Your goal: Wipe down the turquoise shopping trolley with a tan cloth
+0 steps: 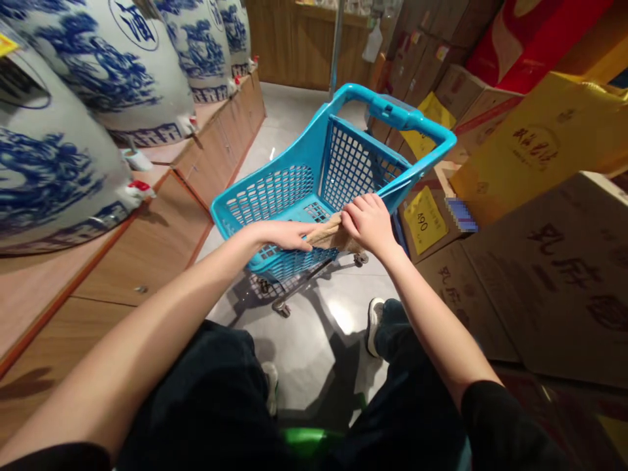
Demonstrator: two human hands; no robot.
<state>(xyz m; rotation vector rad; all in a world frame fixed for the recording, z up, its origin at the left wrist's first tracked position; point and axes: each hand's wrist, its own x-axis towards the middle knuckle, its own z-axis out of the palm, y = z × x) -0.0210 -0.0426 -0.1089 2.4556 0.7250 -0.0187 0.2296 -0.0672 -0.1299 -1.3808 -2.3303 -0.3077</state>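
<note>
We note a cloth (327, 234) at the cart's (318, 134) near side, long axis left-right, between left fingers (301, 228), pinched, and right fingers (362, 204), curled shut around it.

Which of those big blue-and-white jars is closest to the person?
The jar at the picture's left edge, with a yellow tag near its top. The other jars stand farther back.

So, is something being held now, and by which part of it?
A tan cloth: left hand at its left end, right hand gripping it farther right.
</note>
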